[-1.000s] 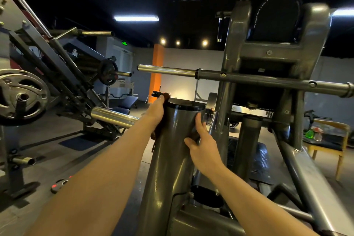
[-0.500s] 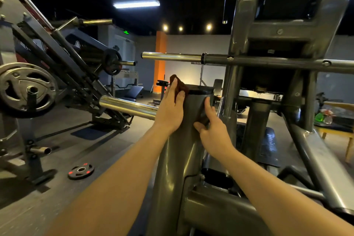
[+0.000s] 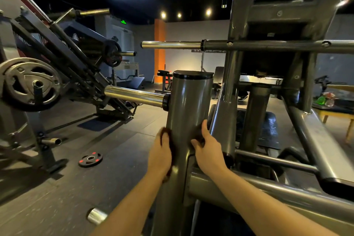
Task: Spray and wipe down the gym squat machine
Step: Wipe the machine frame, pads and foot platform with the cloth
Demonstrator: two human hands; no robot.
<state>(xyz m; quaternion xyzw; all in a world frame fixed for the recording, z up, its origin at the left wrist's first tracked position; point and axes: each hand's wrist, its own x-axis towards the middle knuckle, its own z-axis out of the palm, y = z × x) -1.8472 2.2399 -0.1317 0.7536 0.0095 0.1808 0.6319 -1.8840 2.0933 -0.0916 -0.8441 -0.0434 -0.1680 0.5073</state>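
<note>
Both hands are low on the grey upright post (image 3: 188, 105) of the squat machine (image 3: 239, 63), one on each side. The post stands in the middle of the view, with a black cap (image 3: 193, 75) on top.

The left hand (image 3: 160, 156) is cupped against the left flank of the post. Its fingers curve over a dark cloth (image 3: 199, 133) and press it to the metal, though this hand is blurred.

The right hand (image 3: 208, 151) grips the same cloth on the right flank. Its thumb and curled fingers pinch the fabric against the post. The cloth shows only as dark edges beside each hand, and I cannot tell how it runs behind the post.

A chrome sleeve (image 3: 134, 95) sticks out to the left of the post, above the hands. A small weight plate (image 3: 90, 159) with red marks lies flat on the floor (image 3: 118, 140), well to the left.

Far to the right stands a bench (image 3: 325, 116) with yellow legs. A green thing (image 3: 321, 100) sits on it, too blurred to name.
</note>
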